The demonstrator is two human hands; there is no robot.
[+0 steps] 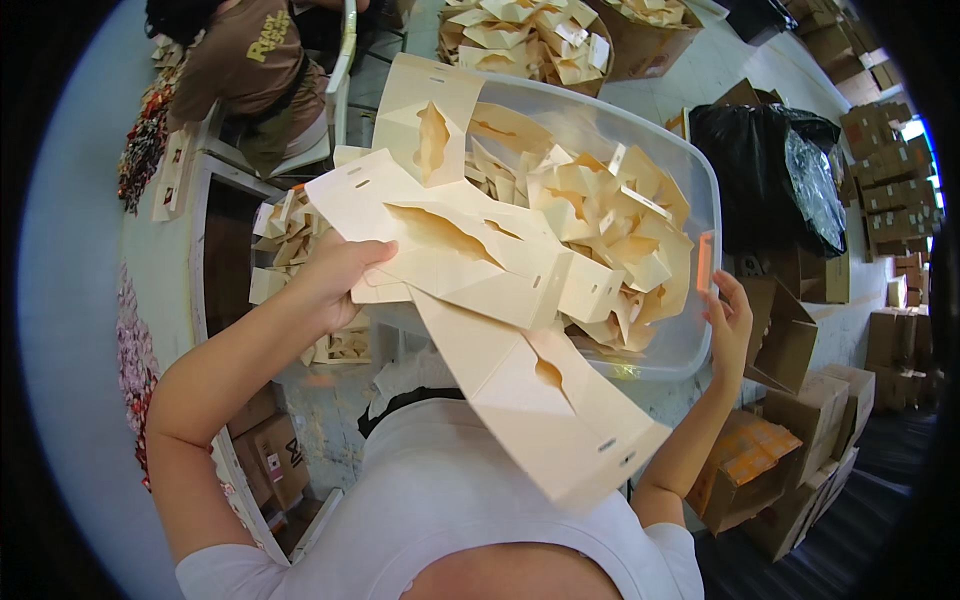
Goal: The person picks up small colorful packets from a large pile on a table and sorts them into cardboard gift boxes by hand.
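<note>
My left hand [341, 281] pinches a loose stack of cream die-cut paperboard inserts [457, 240], thumb on top. Folds, small slots and wavy cutouts mark these pieces. One insert [525, 382] hangs down towards my white shirt, and another stands up at the far side [427, 120]. Behind and below them is a clear plastic tub [701, 180], heaped with folded inserts [630, 225]. At the tub's right side, beside its orange handle latch [705, 262], my right hand [727, 319] has its fingers apart and holds nothing; whether it touches the rim I cannot tell.
More inserts fill a carton [525, 45] beyond the tub and lie at its left [285, 240]. A seated person [247, 67] is at a long table [161, 285] on the left. Black plastic bags [757, 172] and cardboard boxes [750, 465] stand at the right.
</note>
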